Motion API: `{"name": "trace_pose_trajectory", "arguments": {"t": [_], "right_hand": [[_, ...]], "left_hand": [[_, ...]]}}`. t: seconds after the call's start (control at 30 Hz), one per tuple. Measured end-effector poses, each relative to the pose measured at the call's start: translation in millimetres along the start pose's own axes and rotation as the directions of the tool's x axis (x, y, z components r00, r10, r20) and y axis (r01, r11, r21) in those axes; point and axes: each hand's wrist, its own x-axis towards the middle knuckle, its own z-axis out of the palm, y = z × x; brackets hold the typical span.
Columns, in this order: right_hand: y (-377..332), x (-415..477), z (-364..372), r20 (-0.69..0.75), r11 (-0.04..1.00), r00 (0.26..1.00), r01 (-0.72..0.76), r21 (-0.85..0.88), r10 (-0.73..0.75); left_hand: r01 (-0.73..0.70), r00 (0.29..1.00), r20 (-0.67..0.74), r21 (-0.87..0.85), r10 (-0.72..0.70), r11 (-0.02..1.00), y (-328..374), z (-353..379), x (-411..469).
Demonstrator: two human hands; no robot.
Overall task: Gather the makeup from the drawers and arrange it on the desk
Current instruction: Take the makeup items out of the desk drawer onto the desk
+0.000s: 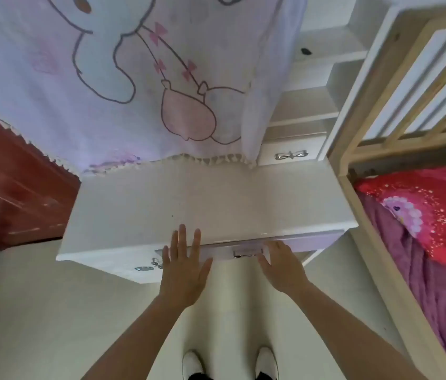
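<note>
Glossy white desk [189, 204]; left hand [183, 270] splayed flat at edge; right hand [282, 267] flat on smooth drawer [320, 241] front.

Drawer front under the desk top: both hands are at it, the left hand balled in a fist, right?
No fist: the head view shows the left hand with fingers straight and spread. Both hands are at the drawer front, the right hand by its handle.

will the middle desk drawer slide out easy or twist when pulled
Probably rigid: the drawer front looks like solid white board. Its handle sits central, so a pull there likely runs straight. Weight unknown; contents are hidden.
</note>
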Motion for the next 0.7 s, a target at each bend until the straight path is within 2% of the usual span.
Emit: {"name": "trace_pose_trajectory", "arguments": {"t": [0.1, 0.17, 0.2, 0.27, 0.3, 0.33, 0.4, 0.43, 0.57, 0.7], "right_hand": [[11, 33, 43, 0.058, 0.975, 0.988, -0.148, 0.167, 0.140], [14, 49, 73, 0.104, 0.882, 0.955, -0.296, 0.368, 0.277], [14, 57, 87, 0.147, 0.779, 0.922, -0.381, 0.498, 0.357], [14, 74, 114, 0.267, 0.453, 0.834, -0.499, 0.739, 0.484], [15, 83, 127, 0.315, 0.275, 0.798, -0.501, 0.820, 0.515], [17, 92, 139, 0.337, 0.141, 0.779, -0.472, 0.870, 0.530], [19, 107, 162, 0.345, -0.044, 0.766, -0.384, 0.922, 0.542], [19, 113, 170, 0.335, -0.105, 0.765, -0.335, 0.936, 0.550], [16, 125, 189, 0.244, -0.141, 0.748, -0.200, 0.970, 0.617], [19, 124, 192, 0.212, -0.102, 0.747, -0.191, 0.976, 0.630]], "left_hand": [[-0.023, 0.999, 0.025, 0.044, 0.022, 0.999, -14, 39, 34], [-0.065, 0.998, 0.031, 0.119, 0.061, 0.991, -27, 73, 52], [-0.083, 0.996, 0.045, 0.124, 0.078, 0.989, -30, 87, 57], [-0.095, 0.995, 0.054, 0.116, 0.089, 0.989, -40, 112, 62], [-0.096, 0.995, 0.034, 0.112, 0.093, 0.989, -45, 122, 63], [-0.093, 0.996, 0.018, 0.102, 0.092, 0.990, -48, 129, 63], [-0.106, 0.994, -0.021, 0.099, 0.108, 0.989, -51, 137, 62], [-0.109, 0.993, -0.039, 0.106, 0.113, 0.988, -51, 140, 62], [-0.089, 0.993, -0.072, 0.117, 0.098, 0.989, -47, 152, 63], [-0.106, 0.992, -0.060, 0.078, 0.111, 0.991, -51, 155, 64]]}}
